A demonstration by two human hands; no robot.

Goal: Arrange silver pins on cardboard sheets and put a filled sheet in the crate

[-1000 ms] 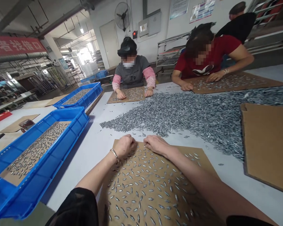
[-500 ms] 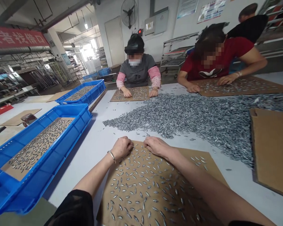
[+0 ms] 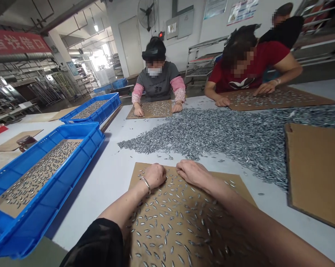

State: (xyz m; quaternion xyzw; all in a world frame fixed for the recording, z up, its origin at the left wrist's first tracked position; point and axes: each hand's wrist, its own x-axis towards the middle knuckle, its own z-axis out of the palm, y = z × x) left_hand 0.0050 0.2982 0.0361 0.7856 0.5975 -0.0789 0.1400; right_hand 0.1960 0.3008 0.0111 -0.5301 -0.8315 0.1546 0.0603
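A brown cardboard sheet lies on the white table before me, scattered with small, pointed silvery metal pieces. Over its far part is my left hand, with a bracelet at the wrist and its fingers curled closed; whatever they hold is hidden. Just to the right, my right hand is also closed, thumb and fingers pressed together near the sheet's far edge. I cannot make out anything between them. A narrow gap with a few pieces separates the hands. Beyond them spreads a large pile of the same metal pieces.
On the left stand a blue tray holding a covered sheet and another blue tray behind it. At right lies a cardboard stack. Two people work at sheets across the table; another person is behind.
My left hand has moved right over the sheet, uncovering its far left corner. My right hand remains closed near the far edge. The whole view has shifted slightly.
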